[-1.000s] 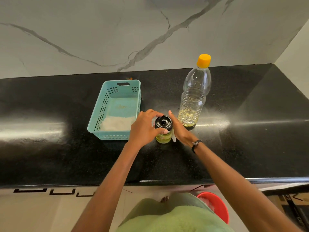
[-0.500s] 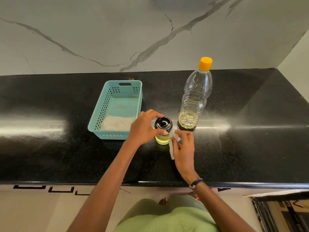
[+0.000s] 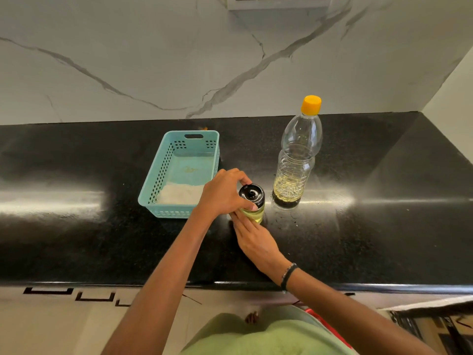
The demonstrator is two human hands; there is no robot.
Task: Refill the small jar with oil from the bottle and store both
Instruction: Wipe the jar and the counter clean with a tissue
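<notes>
The small jar (image 3: 254, 213), holding yellow oil under a black lid, stands on the black counter (image 3: 384, 231). My left hand (image 3: 222, 193) grips the lid from the left. My right hand (image 3: 256, 239) lies palm down in front of the jar, with its fingertips pressed against the jar's lower front. Only a sliver of white tissue (image 3: 228, 216) shows beside those fingers. The clear oil bottle (image 3: 294, 162), with its orange cap on, stands upright just right of the jar, about a quarter full.
A turquoise perforated basket (image 3: 153, 180) sits left of the jar with a white cloth lying in its near end. A marble wall backs the counter. A red bucket (image 3: 330, 326) is on the floor below the counter's front edge.
My right hand has moved from the jar's right side round to its front with the tissue, which is now mostly hidden under it. My left hand has stayed on the lid.
</notes>
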